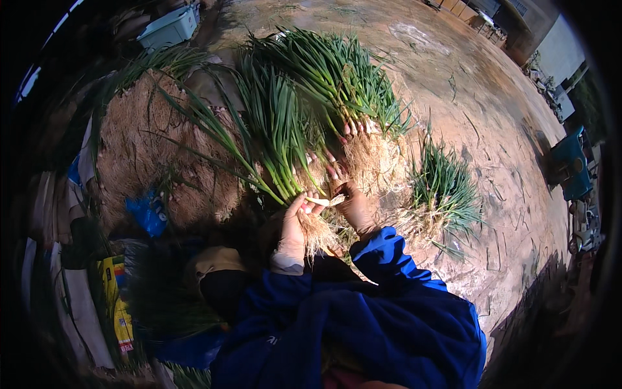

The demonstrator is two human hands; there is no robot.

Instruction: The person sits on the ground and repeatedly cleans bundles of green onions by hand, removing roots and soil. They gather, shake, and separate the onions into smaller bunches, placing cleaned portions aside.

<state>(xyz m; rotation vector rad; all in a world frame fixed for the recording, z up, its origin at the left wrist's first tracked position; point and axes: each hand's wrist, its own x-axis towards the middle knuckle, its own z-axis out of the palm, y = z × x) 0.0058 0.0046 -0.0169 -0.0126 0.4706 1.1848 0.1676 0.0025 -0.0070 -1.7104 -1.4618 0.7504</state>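
Note:
My left hand [294, 221] is closed around a bunch of leafy allium plants, which look like green garlic [282, 155]. Their leaves point away from me, and a beard of pale roots [316, 231] hangs below the fingers. One white stem [318, 201] lies crosswise at my left fingertips, pointing right. At its end my right hand [357, 206] pinches a pale, papery piece [337, 199]; the fingers partly hide it. Just beyond the hands, more plants with pinkish bulbs [332, 171] and stringy roots lie on the ground.
A large leafy heap [316, 63] lies ahead, and a smaller bunch [444, 189] sits to the right. Piled roots [146, 131] spread at left near a blue plastic bag [146, 214]. A pale blue tub [170, 26] stands far left, a teal chair [573, 163] far right.

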